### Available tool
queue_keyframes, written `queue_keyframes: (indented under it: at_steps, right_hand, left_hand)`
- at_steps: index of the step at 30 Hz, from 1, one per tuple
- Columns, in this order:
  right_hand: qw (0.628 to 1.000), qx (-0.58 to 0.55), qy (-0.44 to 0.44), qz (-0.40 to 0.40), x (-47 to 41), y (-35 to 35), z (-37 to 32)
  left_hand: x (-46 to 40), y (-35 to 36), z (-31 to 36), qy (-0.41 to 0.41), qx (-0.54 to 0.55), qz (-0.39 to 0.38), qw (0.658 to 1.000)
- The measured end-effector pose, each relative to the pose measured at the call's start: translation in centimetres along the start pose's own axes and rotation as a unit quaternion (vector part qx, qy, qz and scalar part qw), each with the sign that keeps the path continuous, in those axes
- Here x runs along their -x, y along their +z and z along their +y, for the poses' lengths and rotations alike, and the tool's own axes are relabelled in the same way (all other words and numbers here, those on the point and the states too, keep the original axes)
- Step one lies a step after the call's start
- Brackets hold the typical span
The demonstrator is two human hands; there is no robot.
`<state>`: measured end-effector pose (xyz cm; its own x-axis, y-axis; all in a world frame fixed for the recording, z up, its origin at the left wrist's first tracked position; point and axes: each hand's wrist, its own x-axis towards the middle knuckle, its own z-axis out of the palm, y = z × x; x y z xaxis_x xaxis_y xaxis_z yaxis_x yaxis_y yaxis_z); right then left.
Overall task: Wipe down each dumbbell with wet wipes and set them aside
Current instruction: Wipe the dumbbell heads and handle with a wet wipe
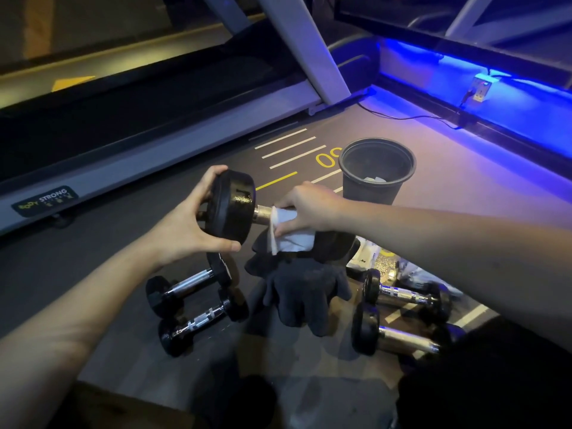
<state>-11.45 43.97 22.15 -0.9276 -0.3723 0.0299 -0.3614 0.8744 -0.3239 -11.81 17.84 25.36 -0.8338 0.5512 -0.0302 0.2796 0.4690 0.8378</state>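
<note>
My left hand (192,224) grips the near black head of a dumbbell (233,209) held up over the floor. My right hand (309,209) holds a white wet wipe (289,235) wrapped round the dumbbell's chrome handle; the far head is hidden behind the wipe and hand. Two small dumbbells (192,286) (201,323) lie on the floor at lower left. Two more dumbbells (405,297) (402,334) lie at lower right. A wipes packet (371,258) lies behind them, partly hidden by my right forearm.
A black bucket (376,168) with crumpled white wipes inside stands beyond my right hand. A dark cloth (303,292) lies under the held dumbbell. A treadmill (123,144) runs along the left and back. Blue-lit ledge with a cable and socket (481,88) at far right.
</note>
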Motion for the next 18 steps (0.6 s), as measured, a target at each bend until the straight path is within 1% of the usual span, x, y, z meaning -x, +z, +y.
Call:
queue_keyframes:
  at_steps: [3,5,9,13,16,18]
  right_hand:
    - [0.998,0.048,0.015,-0.042,0.5,-0.7,1.1]
    - [0.997,0.048,0.021,-0.051,1.1,-0.9,1.9]
    - [1.0,0.005,0.026,-0.017,1.6,-0.3,2.0]
    - [1.0,-0.005,0.011,0.02,0.1,-0.6,-0.8]
    - [0.997,-0.053,0.012,0.05,-1.2,-0.5,-2.6]
    - [0.996,-0.073,0.01,0.05,-1.5,-0.2,-2.7]
  left_hand:
    - [-0.2,0.0,0.1,0.001,-0.004,0.001,1.0]
    - [-0.3,0.0,0.2,0.001,-0.009,0.003,1.0]
    - [-0.3,0.0,0.5,0.007,-0.023,-0.002,1.0]
    - [-0.3,0.1,0.8,0.008,-0.034,-0.001,0.999]
    - [-0.1,0.3,0.8,0.013,-0.035,-0.001,0.999]
    - [0.0,0.2,0.6,0.01,-0.031,0.001,0.999]
